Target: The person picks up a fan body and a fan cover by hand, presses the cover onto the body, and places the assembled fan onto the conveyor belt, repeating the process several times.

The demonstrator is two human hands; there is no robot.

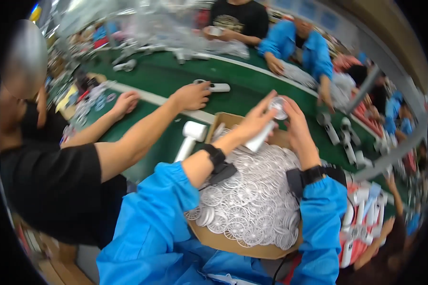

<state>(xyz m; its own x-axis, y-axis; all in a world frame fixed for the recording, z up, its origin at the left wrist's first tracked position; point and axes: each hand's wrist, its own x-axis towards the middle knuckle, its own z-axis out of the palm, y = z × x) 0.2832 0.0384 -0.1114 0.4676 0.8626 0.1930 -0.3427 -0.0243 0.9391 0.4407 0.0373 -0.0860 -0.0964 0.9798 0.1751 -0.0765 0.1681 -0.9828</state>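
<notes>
Both my hands are raised over a carton, closed around a white handheld fan (pixel 260 138). My left hand (pixel 256 119) grips it from the left, by the upper handle and head. Against the right side of its round head lies my right hand (pixel 296 118), fingers curled. A pale round grille (pixel 278 108) shows at the head between my fingers; whether it is fixed there or loose I cannot tell. Beneath my wrists, the open carton (pixel 238 250) holds a heap of white round fan grilles (pixel 252 190).
Left of the carton lies another white fan (pixel 191 137). A co-worker's hand (pixel 193 96) touches a fan (pixel 219 87) on the green conveyor belt (pixel 152 76). Several fans (pixel 347 137) lie on the belt to the right. More white fans (pixel 364 223) fill a pink-lined container. Other people work across the belt.
</notes>
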